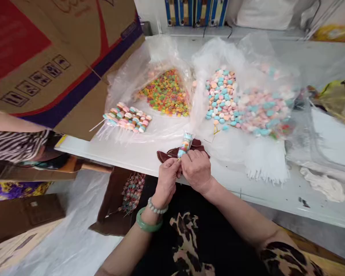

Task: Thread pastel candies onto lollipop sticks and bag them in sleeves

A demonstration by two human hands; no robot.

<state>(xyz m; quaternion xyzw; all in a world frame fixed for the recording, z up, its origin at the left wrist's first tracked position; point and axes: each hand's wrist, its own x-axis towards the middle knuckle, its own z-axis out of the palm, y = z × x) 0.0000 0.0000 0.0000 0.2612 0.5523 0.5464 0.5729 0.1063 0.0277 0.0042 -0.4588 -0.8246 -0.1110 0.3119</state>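
Observation:
A small clear packet of pastel candies (185,145) stands out from between my hands over the table's front edge. My left hand (168,177), with a bead bracelet and a green bangle at the wrist, pinches the packet's lower end. Beside it, touching, my right hand (196,168) is closed round the same end; what lies inside its fingers is hidden. Beneath the packet lies a dark brown cloth (163,156). To the left is a row of filled candy packets (129,118) with white sticks.
Behind are a plastic bag of small orange and green candies (168,94) and pastel candies (222,96) in plastic. White sticks (268,161) and a crumpled white glove (323,184) lie right. A large carton (74,57) fills the upper left; an open box of candy packets (133,191) stands below.

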